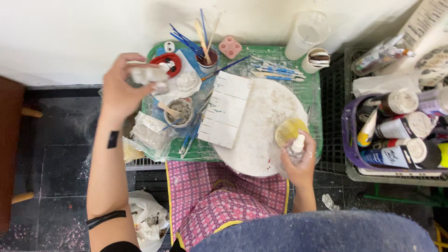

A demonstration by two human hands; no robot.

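Nearest the camera, a pink checked apron (219, 205) lay across the person's lap, with a crumpled white bag (148, 219) on the dark floor to its left. Just beyond, the right hand (298, 163) was closed around a small clear spray bottle (296, 148) with a white nozzle, held upright at the near right edge of a round white board (261, 126). A yellow sponge (289, 130) sat on that board, touching or just behind the bottle. A white slab scored into rectangles (226, 109) lay tilted across the board's left side. All of this rested on a green, paint-smeared counter (310, 93). Left of the slab stood a small cup with a stick in it (178, 112), beside loose plastic wrap (151, 135). Farther out, the left hand (122, 88) was raised over the counter's left end, fingers gripping a small white lump (148, 74). Behind it sat a red ring-shaped piece (169, 63), then a jar of blue-handled brushes (205, 53) by the wall. At far right, a purple basket (347, 140) held paint bottles.
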